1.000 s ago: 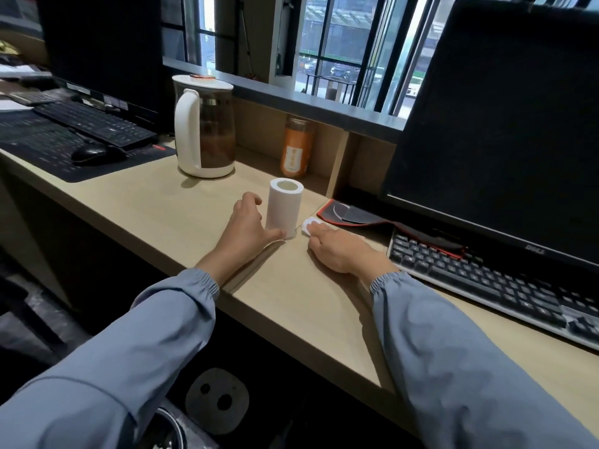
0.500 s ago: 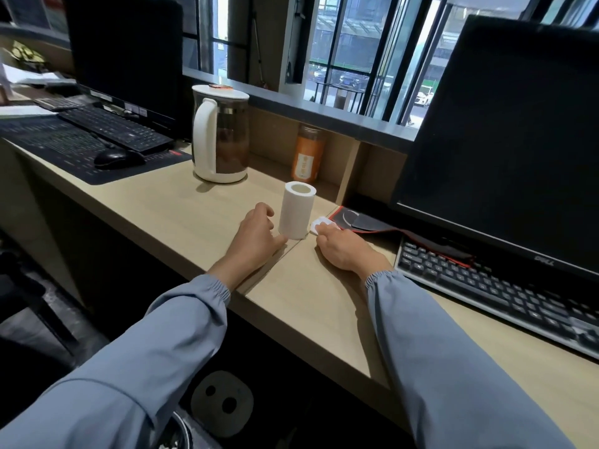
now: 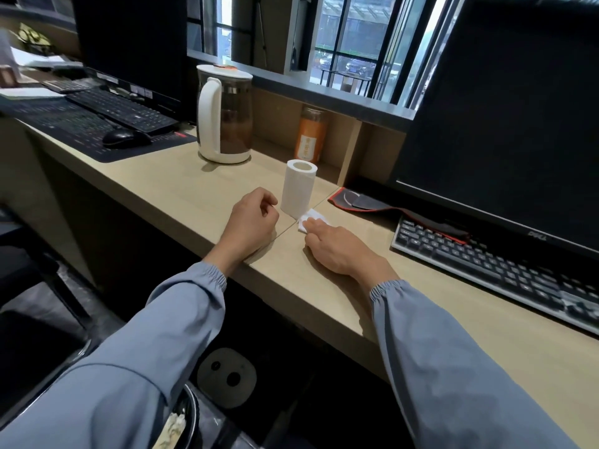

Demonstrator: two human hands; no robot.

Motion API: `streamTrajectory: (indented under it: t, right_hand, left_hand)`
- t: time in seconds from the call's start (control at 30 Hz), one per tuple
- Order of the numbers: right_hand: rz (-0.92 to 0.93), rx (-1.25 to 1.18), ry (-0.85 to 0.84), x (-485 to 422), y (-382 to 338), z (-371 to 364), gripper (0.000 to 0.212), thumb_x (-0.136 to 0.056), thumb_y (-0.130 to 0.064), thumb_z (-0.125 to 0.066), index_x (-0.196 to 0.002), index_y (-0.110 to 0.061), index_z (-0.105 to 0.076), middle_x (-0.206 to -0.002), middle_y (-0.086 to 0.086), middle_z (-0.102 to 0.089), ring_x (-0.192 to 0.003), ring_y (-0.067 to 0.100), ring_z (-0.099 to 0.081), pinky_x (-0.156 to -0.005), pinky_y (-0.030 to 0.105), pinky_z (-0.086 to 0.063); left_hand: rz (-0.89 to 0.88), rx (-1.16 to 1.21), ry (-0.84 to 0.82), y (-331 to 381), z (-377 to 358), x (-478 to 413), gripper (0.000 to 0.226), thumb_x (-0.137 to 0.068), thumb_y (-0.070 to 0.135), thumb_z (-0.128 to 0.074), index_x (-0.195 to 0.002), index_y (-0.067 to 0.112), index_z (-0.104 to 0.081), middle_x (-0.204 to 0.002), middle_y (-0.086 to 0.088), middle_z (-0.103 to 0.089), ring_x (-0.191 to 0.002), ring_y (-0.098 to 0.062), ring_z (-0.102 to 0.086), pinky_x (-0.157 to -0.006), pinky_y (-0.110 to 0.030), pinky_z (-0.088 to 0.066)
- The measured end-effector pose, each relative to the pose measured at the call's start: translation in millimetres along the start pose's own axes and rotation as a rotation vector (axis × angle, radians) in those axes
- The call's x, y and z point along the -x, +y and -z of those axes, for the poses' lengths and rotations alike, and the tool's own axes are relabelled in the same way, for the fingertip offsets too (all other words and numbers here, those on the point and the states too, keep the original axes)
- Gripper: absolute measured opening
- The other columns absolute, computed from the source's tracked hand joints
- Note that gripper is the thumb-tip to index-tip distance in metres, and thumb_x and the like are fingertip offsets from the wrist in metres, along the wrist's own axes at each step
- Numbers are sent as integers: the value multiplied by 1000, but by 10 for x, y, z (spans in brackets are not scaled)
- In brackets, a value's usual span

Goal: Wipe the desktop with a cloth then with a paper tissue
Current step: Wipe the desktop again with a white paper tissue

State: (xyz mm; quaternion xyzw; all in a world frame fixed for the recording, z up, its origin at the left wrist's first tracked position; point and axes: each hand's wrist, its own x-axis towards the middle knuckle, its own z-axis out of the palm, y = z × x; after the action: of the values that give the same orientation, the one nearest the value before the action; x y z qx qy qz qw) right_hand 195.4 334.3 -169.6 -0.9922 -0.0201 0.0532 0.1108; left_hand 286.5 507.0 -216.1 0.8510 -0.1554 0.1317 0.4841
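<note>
A white roll of paper tissue (image 3: 298,188) stands upright on the light wooden desktop (image 3: 181,192). My right hand (image 3: 337,247) lies palm down on the desk and presses a small folded white tissue (image 3: 311,219), which sticks out past the fingertips just right of the roll's base. My left hand (image 3: 251,223) rests on the desk to the left of the roll, fingers loosely curled, a small gap away from it and holding nothing. No cloth is in view.
A white kettle (image 3: 223,115) and an orange bottle (image 3: 309,132) stand behind the roll. On the right are a black monitor (image 3: 505,102), a keyboard (image 3: 496,264) and a red-edged black pad (image 3: 389,210). Another keyboard (image 3: 123,111), a mouse (image 3: 118,136) and a mat lie far left.
My left hand has let go of the roll and drawn back slightly with curled fingers. My right hand has slid the tissue a little toward me. The camera has tilted down.
</note>
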Motion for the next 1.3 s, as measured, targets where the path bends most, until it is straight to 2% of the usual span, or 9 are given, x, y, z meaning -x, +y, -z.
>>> streamTrajectory:
  t: [0.17,0.37,0.47,0.63,0.8,0.97,1.03,1.17,1.3]
  right_hand:
    - [104,-22,41,226,-125,-151,43,-105,-29,-28,-145,-19,-38,-157,3,-34,-132,24,-43,-100,33,-32]
    - [189,21,21,385,-333,-254,44,-102,-33,-28,-143,-21,-39,-160,1,-29,-139,20,-35,-108,39,-34]
    - [228,45,38,451,-432,-375,52,-100,-40,-27,-148,-22,-33,-160,-2,-27,-144,18,-28,-109,38,-31]
    - [221,35,98,558,-570,-572,68,-92,-50,-27,-155,-26,-24,-164,-5,-21,-148,18,-22,-114,42,-33]
    - [225,33,160,701,-718,-668,65,-95,-39,-37,-156,-20,-25,-163,-1,-22,-147,18,-23,-115,35,-28]
    - [227,66,203,741,-760,-688,61,-99,-30,-37,-156,-13,-25,-162,5,-26,-146,20,-23,-116,34,-24]
    - [219,65,221,792,-713,-676,58,-100,-28,-37,-155,-12,-28,-160,5,-29,-144,20,-26,-115,36,-26]
    - [172,61,188,1079,-493,-688,58,-103,-35,-31,-157,-16,-22,-165,1,-18,-151,15,-12,-118,34,-20]
    - [142,48,177,1239,-331,-618,52,-105,-39,-28,-154,-21,-25,-164,-5,-21,-151,12,-13,-120,36,-25]
  left_hand:
    - [0,38,-18,21,23,26,16,-99,16,-53,-108,23,-64,-107,5,-64,-95,-3,-58,-74,-12,-39]
    - [-10,129,-41,31,36,48,15,-98,14,-56,-104,22,-66,-102,8,-66,-94,-4,-60,-74,-14,-43]
    - [-10,180,-75,21,43,37,15,-97,12,-57,-103,22,-67,-97,10,-67,-89,-4,-61,-75,-17,-45]
    - [-17,187,-141,1,24,23,15,-95,13,-59,-99,25,-68,-93,8,-68,-84,-9,-62,-74,-20,-48]
    - [-50,116,-177,31,28,53,15,-94,16,-58,-100,26,-67,-95,8,-68,-86,-9,-62,-74,-21,-48]
    - [-97,78,-288,83,25,91,15,-94,15,-58,-101,25,-67,-103,2,-69,-91,-10,-63,-67,-9,-46]
    - [-114,43,-325,101,18,93,14,-94,18,-58,-101,26,-68,-105,3,-68,-94,-10,-63,-71,-12,-44]
    - [-153,-10,-342,74,23,89,12,-94,21,-59,-100,27,-67,-106,5,-68,-98,-12,-61,-81,-25,-45]
    - [-159,26,-330,61,2,85,14,-94,18,-62,-104,25,-68,-103,5,-68,-98,-13,-61,-84,-24,-47]
